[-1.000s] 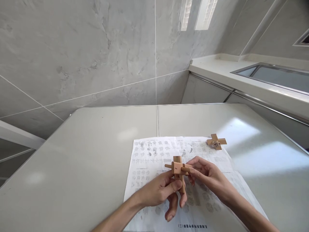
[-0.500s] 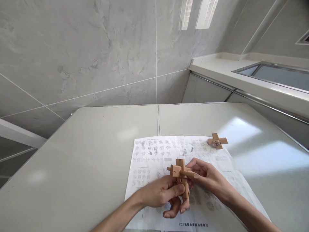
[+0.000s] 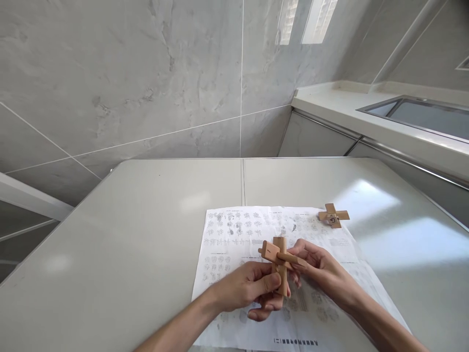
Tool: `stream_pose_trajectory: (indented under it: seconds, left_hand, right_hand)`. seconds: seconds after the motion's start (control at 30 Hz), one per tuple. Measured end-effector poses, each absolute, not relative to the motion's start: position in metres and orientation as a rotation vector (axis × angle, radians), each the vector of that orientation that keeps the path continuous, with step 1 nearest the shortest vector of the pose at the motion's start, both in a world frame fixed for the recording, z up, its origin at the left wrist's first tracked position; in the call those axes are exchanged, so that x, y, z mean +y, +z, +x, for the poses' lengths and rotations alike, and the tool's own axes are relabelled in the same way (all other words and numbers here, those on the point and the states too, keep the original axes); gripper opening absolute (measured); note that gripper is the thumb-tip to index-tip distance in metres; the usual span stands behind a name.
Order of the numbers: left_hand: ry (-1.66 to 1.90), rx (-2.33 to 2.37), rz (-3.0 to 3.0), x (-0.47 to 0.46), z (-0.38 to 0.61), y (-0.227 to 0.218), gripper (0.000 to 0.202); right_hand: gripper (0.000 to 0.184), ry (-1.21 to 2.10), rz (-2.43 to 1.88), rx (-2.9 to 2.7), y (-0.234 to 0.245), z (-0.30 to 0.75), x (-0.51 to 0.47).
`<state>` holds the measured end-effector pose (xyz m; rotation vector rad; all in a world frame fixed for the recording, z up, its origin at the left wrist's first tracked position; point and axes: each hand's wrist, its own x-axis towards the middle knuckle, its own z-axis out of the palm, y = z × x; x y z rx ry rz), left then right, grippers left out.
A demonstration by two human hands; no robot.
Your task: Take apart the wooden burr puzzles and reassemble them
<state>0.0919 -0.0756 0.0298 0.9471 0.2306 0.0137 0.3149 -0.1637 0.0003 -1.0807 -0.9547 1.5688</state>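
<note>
Between my hands, above the printed paper sheet (image 3: 216,313), is a wooden interlocking puzzle (image 3: 271,251) of several crossed bars. My left hand (image 3: 252,288) is closed on its upright lower bar, thumb in front and fingers behind. My right hand (image 3: 318,264) pinches the bar that juts out to the right; some of its fingertips are hidden behind the wood. A small dark mark shows on the end block at the left.
A second crossed wooden puzzle piece (image 3: 333,216) with a round mark lies at the paper's far right corner. The pale table (image 3: 128,234) has a seam down its middle. Beyond stand a tiled wall (image 3: 146,73) and, at right, a counter (image 3: 330,100) with a sink.
The puzzle has tilted in my hands, its left block now slanting down to the right. My right hand has shifted slightly right with it. The whole view has slid a little.
</note>
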Motion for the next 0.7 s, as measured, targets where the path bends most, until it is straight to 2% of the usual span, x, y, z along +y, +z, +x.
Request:
stream_pose_trajectory:
  seconds: [0.4, 0.7]
  left_hand:
    - [-0.023, 0.301, 0.865, -0.073, 0.089, 0.024, 0.052]
    - [0.08, 0.307, 0.769, -0.072, 0.092, 0.018, 0.051]
  right_hand:
    - [0.023, 1.647, -1.019, -0.97, 0.004, 0.312, -0.168]
    - [0.026, 1.713, -0.953, -0.898, 0.002, 0.311, -0.162]
